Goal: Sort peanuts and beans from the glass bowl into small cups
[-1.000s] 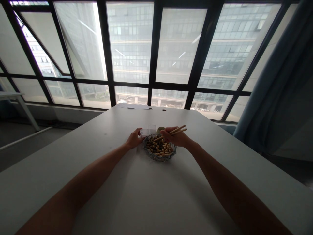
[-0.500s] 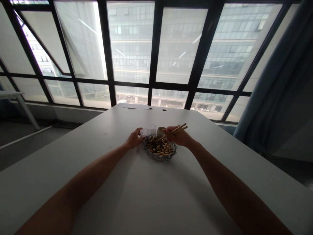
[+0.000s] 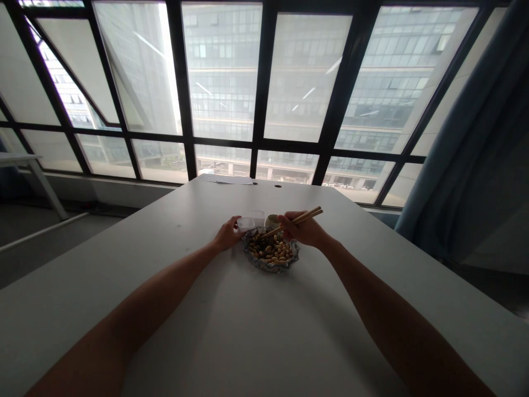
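Note:
A clear, wavy-rimmed bowl full of nuts, some pale and some darker, stands mid-table. My right hand is closed round a pair of wooden chopsticks, whose tips point down into the nuts at the bowl's far left. With its fingers on the side of a small clear plastic box, my left hand grips it just beyond the bowl's left rim. Behind them sit a second clear box and a yellowish-green round container, partly hidden by my right hand.
The long white table stretches toward the windows. White paper lies at its far edge, near two dark round holes. A blue curtain hangs at the right, and another white table stands at far left.
The chopsticks have shifted slightly, their tips a little left and their back ends right and up. My left hand stays on the box.

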A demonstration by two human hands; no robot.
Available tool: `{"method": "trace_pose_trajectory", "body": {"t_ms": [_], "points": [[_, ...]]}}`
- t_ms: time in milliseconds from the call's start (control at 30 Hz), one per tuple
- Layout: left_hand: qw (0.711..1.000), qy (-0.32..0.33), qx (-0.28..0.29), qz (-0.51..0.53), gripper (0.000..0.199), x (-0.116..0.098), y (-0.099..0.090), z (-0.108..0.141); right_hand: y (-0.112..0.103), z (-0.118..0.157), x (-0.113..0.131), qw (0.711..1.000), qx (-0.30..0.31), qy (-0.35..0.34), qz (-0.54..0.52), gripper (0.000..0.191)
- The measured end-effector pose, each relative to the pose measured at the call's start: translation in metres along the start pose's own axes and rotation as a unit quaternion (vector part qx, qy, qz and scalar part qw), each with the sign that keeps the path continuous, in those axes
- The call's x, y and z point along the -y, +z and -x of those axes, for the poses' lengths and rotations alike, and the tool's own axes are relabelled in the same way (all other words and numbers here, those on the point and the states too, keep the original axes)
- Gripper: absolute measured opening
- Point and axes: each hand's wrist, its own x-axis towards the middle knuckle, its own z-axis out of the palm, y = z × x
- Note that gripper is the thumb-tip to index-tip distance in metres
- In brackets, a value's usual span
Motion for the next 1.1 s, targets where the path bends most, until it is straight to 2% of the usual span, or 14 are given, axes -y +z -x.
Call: {"method": "trace_pose_trajectory", "body": {"t_ms": [400, 733, 1000, 1100], "points": [[1.0, -0.001, -0.003, 0.002, 0.064, 0.003, -0.001, 0.001, -0.007, -0.001, 0.002, 0.995, -0.03, 0.057, -0.07, 0.069], [1.0, 0.003, 0.0, 0.002, 0.063, 0.002, -0.002, 0.001, -0.008, -0.002, -0.005, 0.995, -0.052, 0.046, -0.07, 0.067], [1.0, -0.001, 0.005, 0.005, 0.062, 0.0, -0.002, 0.001, -0.01, -0.003, -0.008, 0.996, -0.046, 0.036, -0.062, 0.064], [1.0, 0.0, 0.005, 0.001, 0.063, 0.001, -0.002, 0.001, -0.001, -0.004, -0.012, 0.995, -0.087, 0.006, -0.05, 0.061]]}}
